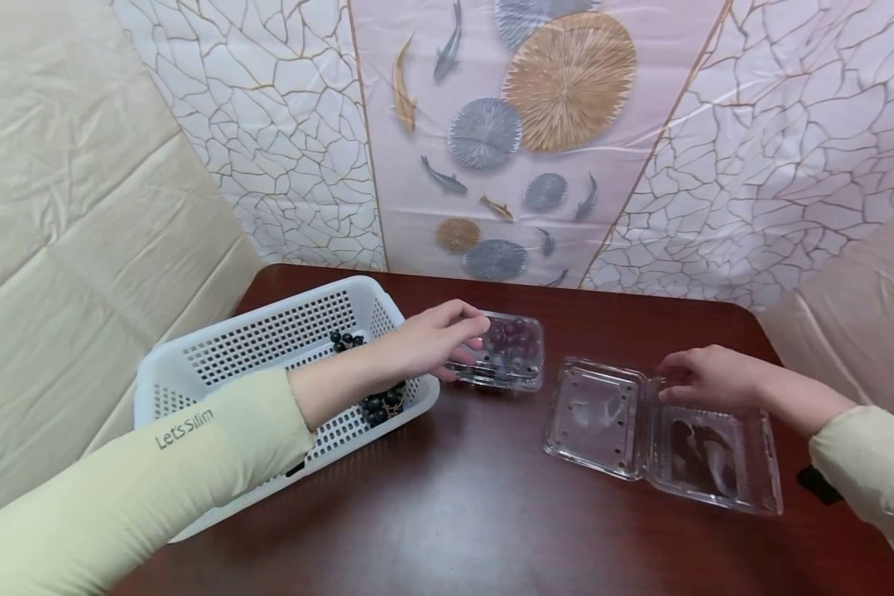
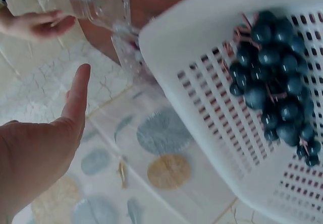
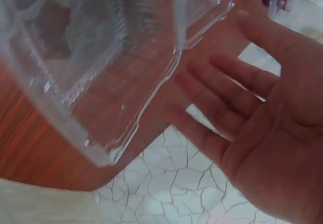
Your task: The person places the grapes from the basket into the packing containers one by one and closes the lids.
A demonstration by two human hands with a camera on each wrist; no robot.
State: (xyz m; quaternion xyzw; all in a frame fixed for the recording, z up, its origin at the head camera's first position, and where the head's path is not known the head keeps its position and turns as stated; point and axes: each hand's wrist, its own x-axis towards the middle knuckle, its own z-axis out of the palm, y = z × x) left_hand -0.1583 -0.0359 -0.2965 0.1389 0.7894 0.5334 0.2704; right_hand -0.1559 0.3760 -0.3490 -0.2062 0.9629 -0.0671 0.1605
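My left hand [image 1: 435, 338] hovers between the white basket and a closed clear plastic box [image 1: 517, 352] of dark grapes, fingers loosely extended and holding nothing. Part of that box is hidden behind the hand. Over the far edge of an opened, empty clear clamshell box [image 1: 696, 455] is my right hand [image 1: 715, 379]. The right wrist view shows its fingers [image 3: 202, 138] spread and relaxed, with nothing in them. Whether they touch the plastic is unclear. Bunches of dark grapes [image 2: 272, 77] lie in the white basket [image 2: 194, 128].
The basket [image 1: 194, 352] takes up the left of the brown table [image 1: 447, 505]. Patterned cloth [image 1: 484, 223] hangs behind the table's back edge, and padded beige panels [image 1: 52, 240] flank it. A small black object [image 1: 818, 484] is by the right sleeve.
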